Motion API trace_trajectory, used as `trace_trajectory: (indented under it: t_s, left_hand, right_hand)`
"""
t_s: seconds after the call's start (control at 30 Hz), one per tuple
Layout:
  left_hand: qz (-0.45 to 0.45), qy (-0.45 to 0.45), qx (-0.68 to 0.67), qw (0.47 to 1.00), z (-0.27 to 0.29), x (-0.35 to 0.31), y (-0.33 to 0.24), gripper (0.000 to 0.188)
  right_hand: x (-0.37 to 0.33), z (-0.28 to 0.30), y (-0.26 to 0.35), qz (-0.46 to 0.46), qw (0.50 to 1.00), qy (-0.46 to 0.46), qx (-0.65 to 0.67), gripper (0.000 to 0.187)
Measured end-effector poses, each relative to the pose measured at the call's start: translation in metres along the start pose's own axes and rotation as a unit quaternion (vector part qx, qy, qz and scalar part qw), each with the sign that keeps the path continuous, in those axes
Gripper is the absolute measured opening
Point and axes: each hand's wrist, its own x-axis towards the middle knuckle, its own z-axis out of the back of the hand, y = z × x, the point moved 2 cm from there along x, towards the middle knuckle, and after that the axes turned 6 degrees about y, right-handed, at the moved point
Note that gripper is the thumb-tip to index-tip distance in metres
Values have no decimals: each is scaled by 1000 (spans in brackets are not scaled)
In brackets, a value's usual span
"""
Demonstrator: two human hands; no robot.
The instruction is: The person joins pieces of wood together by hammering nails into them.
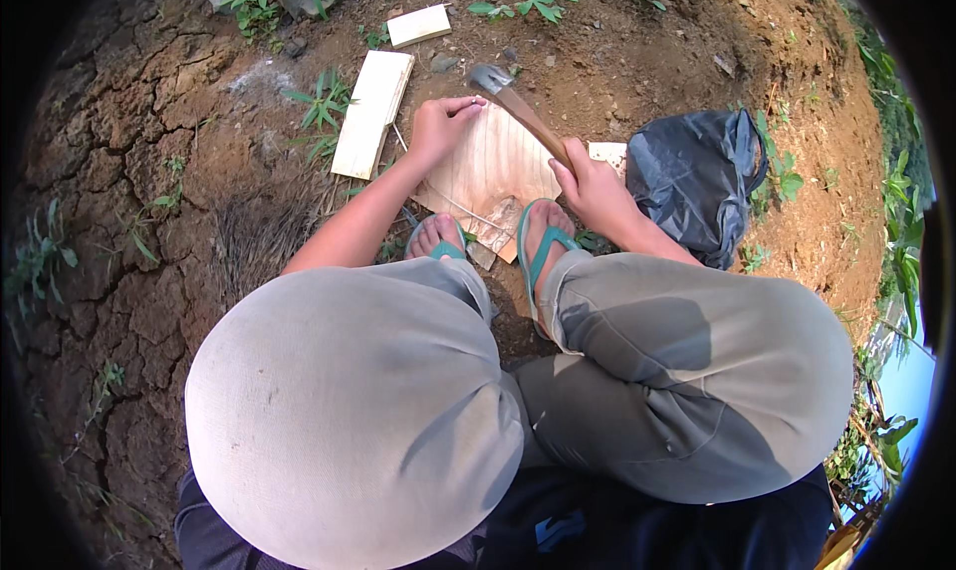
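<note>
My right hand (595, 190) grips the wooden handle of a hammer (533, 122). Its metal head reaches to the far edge of a light wooden board (488, 167), which lies on the ground in front of my feet. Close beside the hammer head, my left hand (443, 130) pinches at the board's far left corner. Whatever is between its fingertips is too small to name. A thin pale strip or cord (463, 210) curves across the near part of the board.
Two pale wood offcuts, a longer plank (372, 115) and a short block (418, 25), lie beyond my left arm. A black plastic bag (694, 182) sits right of my right hand. My feet in green flip-flops (541, 261) touch the board's near side. Cracked soil (129, 172) spreads leftward.
</note>
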Motion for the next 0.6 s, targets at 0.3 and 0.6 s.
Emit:
trace_trajectory:
  t_s: [0.3,0.6]
  left_hand:
    - [19,3,13,1000,1,-2,-6,22]
    - [33,2,24,999,0,-4,-5,24]
  right_hand:
    - [-1,-1,-6,-20,998,35,-49,28]
    - [-5,1,4,1,1000,17,-16,22]
